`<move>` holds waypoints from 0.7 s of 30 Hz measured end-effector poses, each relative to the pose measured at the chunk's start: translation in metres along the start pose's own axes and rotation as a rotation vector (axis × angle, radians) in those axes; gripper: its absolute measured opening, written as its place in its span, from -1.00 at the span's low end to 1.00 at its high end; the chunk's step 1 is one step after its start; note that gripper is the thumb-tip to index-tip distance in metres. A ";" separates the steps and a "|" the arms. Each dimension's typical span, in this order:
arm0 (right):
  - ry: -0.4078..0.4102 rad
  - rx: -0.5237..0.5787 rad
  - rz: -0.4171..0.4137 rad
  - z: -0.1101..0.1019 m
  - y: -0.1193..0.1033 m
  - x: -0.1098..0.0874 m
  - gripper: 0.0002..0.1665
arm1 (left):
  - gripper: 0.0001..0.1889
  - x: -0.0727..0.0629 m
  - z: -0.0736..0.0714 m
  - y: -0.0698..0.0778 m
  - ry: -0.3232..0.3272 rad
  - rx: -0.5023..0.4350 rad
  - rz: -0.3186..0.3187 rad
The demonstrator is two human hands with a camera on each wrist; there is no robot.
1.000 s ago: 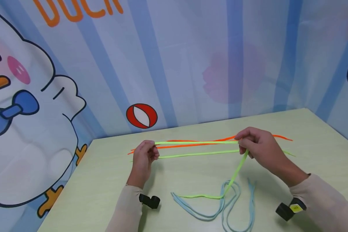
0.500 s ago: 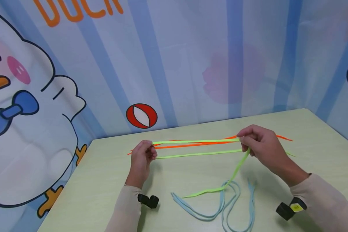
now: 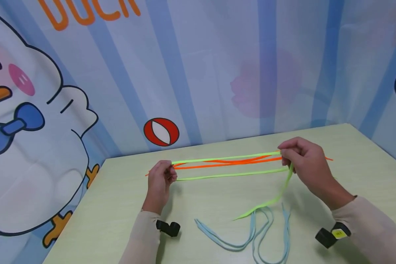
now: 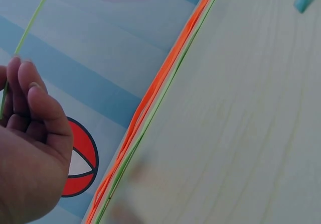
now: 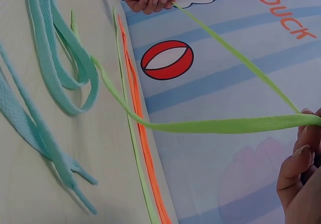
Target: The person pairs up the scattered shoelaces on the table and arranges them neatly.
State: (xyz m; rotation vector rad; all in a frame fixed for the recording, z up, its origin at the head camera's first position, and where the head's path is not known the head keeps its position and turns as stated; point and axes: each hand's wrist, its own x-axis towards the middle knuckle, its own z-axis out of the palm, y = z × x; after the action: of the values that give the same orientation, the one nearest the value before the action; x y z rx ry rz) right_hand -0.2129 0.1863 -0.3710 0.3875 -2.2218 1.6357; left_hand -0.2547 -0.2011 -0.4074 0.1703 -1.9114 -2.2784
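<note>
Between my two hands a flat lime-green shoelace (image 3: 224,158) is stretched above the table. My left hand (image 3: 159,185) pinches it at the left; the right hand (image 3: 303,161) pinches it farther along. From the right fingers a loose tail droops, its tip beside the light blue laces (image 3: 231,247). Behind and below the held lace, orange shoelaces (image 3: 214,165) lie lengthwise across the table, next to another lime-green shoelace (image 3: 231,175). In the right wrist view, the held lace (image 5: 220,127) bends at the right fingertips. The hands hide parts of the laid-out laces.
The pale wooden table (image 3: 102,227) ends at a printed cloth backdrop (image 3: 211,73) with a duck and a red-and-white ball (image 3: 161,132). Light blue laces lie looped near the front. Black wrist cameras (image 3: 168,228) sit on both sleeves.
My right hand has moved right and slightly up, still pinching the green shoelace. The drooping tail's tip has slid right across the light blue laces. The left hand has shifted slightly left.
</note>
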 end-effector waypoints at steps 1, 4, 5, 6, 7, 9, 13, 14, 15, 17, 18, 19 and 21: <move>0.008 -0.005 0.000 0.000 0.001 0.000 -0.82 | -0.75 0.000 0.000 0.000 0.000 -0.004 -0.002; 0.033 -0.010 0.013 0.000 0.003 0.002 -0.82 | -0.76 0.000 0.000 0.000 -0.002 -0.005 -0.002; 0.039 -0.015 0.017 -0.001 0.004 0.002 -0.82 | -0.76 0.000 0.000 0.000 -0.002 -0.007 -0.002; 0.045 -0.019 0.021 0.000 0.005 0.003 -0.82 | -0.77 0.000 -0.001 -0.001 -0.001 -0.007 -0.001; 0.051 -0.023 0.024 0.000 0.005 0.003 -0.82 | -0.77 0.000 -0.001 -0.001 0.000 -0.008 0.000; 0.061 -0.030 0.022 -0.001 0.007 0.003 -0.81 | -0.78 0.001 -0.002 -0.002 0.003 -0.009 0.003; 0.079 -0.033 0.010 -0.002 0.006 0.003 -0.79 | -0.78 0.003 -0.005 -0.003 0.012 -0.008 0.011; 0.081 -0.034 0.004 -0.003 0.006 0.003 -0.79 | -0.77 0.003 -0.005 -0.003 0.012 -0.008 0.012; 0.084 -0.038 -0.001 -0.003 0.005 0.003 -0.80 | -0.75 0.004 -0.005 -0.004 0.012 -0.007 0.014; 0.088 -0.042 -0.009 -0.004 0.004 0.003 -0.80 | -0.74 0.004 -0.007 -0.004 0.013 -0.008 0.013; 0.091 -0.047 -0.013 -0.004 0.004 0.004 -0.80 | -0.72 0.005 -0.007 -0.004 0.013 -0.011 0.014; 0.093 -0.050 -0.015 -0.005 0.003 0.004 -0.80 | -0.72 0.005 -0.008 -0.004 0.013 -0.012 0.014; 0.098 -0.050 -0.014 -0.006 0.003 0.004 -0.81 | -0.72 0.005 -0.009 -0.003 0.013 -0.014 0.013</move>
State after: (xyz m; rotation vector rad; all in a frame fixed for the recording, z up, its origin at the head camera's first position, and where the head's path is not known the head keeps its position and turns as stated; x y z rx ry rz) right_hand -0.2173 0.1926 -0.3704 0.3029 -2.1782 1.5538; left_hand -0.2578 -0.2101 -0.4121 0.1697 -1.8844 -2.2760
